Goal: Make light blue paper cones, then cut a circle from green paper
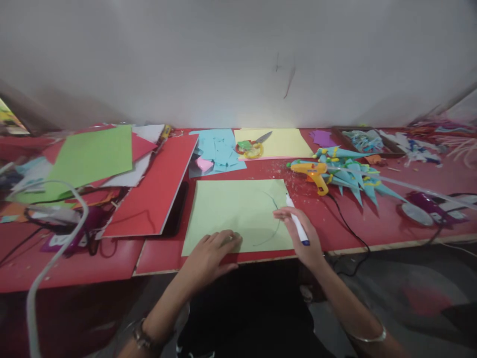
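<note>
The left hand is resting, loosely spread, on a pale green rectangular paper sheet just below the frame's centre; the right hand, apart from it, is clasping a slim white marker with a blue end. Steadying the sheet should be helping strokes run smoothly — it is lying flat, bearing thin dark curved lines.

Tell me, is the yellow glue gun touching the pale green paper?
Apart. The head view shows red table between the yellow glue gun and the nearest corner of the pale green paper.
</note>
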The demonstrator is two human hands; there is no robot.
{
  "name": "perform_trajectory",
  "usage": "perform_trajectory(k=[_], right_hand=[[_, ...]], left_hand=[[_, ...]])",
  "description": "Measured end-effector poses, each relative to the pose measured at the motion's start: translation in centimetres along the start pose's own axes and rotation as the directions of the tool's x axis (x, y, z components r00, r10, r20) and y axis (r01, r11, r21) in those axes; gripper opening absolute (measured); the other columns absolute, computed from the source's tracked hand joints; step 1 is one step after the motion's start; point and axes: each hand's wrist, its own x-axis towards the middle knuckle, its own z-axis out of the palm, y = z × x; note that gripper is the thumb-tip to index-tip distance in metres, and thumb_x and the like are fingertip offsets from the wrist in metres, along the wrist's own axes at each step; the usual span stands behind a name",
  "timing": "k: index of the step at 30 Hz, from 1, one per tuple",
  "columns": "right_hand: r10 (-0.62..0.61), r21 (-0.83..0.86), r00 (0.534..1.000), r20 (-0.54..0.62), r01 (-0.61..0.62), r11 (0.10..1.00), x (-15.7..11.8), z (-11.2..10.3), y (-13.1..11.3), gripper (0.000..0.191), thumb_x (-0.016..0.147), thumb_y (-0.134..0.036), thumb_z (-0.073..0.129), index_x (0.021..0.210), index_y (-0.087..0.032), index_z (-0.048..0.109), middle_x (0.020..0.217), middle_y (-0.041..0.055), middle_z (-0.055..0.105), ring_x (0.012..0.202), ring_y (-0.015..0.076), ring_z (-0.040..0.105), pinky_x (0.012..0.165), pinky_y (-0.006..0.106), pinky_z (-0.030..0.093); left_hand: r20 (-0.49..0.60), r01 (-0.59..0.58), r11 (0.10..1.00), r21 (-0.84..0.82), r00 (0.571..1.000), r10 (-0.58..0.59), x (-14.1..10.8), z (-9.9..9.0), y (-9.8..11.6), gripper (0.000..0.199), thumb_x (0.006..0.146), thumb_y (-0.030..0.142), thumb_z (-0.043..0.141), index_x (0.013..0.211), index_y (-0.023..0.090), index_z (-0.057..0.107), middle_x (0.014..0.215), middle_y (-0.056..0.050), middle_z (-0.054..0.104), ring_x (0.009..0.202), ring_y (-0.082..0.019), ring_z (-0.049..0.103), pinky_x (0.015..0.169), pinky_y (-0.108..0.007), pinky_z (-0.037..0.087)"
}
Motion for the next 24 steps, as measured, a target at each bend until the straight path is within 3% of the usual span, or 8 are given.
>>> perform_trajectory(k=[2,4,6,12,19,24], right_hand=[[-0.153,-0.253,0.967,0.201,0.202,0.946,0.8,-1.5,0.9,0.013,0.084,-0.026,0.042,0.092,-0.022,0.051,0.114,0.0092,0.057,0.110,0.0221,0.050,0.092,0.041,0.039],[-0.170,-0.421,0.920,0.354,0.319,0.849,1.2,-2.5,2.0,0.014,0.080,-0.028,0.049,0.092,-0.021,0.051,0.126,0.0111,0.049,0.119,0.0260,0.041,0.095,0.045,0.036],[-0.125,-0.517,0.903,0.411,0.344,0.784,1.0,-2.8,2.8,0.020,0.079,-0.031,0.051,0.095,-0.019,0.049,0.131,0.0134,0.044,0.119,0.0275,0.040,0.093,0.046,0.036],[-0.046,-0.700,0.944,0.328,0.276,0.659,-1.6,-1.9,2.6,0.021,0.081,-0.034,0.047,0.094,-0.018,0.048,0.125,0.0155,0.049,0.111,0.0292,0.047,0.087,0.044,0.039],[-0.100,-0.839,0.974,0.203,0.226,0.496,-4.3,-0.1,0.2,0.030,0.082,-0.039,0.045,0.097,-0.014,0.051,0.111,0.0186,0.057,0.104,0.0318,0.050,0.080,0.040,0.039],[-0.078,-0.834,0.981,0.179,0.193,0.517,-4.8,0.5,-1.7,0.028,0.084,-0.037,0.042,0.095,-0.014,0.054,0.084,0.0124,0.063,0.082,0.0265,0.057,0.071,0.036,0.038]], left_hand=[[0.011,-0.044,0.998,-0.043,0.999,0.044,0.0,-0.3,-0.9,0.039,0.079,0.033,0.052,0.117,0.029,0.048,0.116,-0.005,0.053,0.102,-0.020,0.051,0.084,-0.036,0.040],[-0.009,-0.050,0.997,-0.064,0.999,0.050,-0.1,-0.4,-1.4,0.032,0.082,0.033,0.046,0.113,0.029,0.051,0.112,-0.004,0.055,0.102,-0.018,0.051,0.085,-0.034,0.040],[-0.063,-0.025,0.999,-0.042,0.998,0.023,-0.2,-0.4,-1.5,0.029,0.084,0.031,0.043,0.109,0.027,0.054,0.106,-0.005,0.057,0.097,-0.017,0.052,0.083,-0.033,0.042],[-0.290,0.152,0.982,0.112,0.950,-0.114,-1.0,0.1,-1.3,0.029,0.083,0.032,0.043,0.108,0.020,0.053,0.098,-0.007,0.057,0.091,-0.020,0.053,0.078,-0.034,0.044],[-0.327,0.261,0.945,0.198,0.926,-0.187,-1.2,0.8,-1.2,0.033,0.084,0.035,0.040,0.112,0.018,0.049,0.097,-0.007,0.057,0.088,-0.020,0.054,0.075,-0.033,0.045],[-0.413,0.386,0.885,0.262,0.873,-0.258,-0.1,1.5,0.0,0.042,0.083,0.042,0.041,0.113,0.015,0.049,0.104,-0.012,0.055,0.095,-0.024,0.052,0.076,-0.037,0.044]])
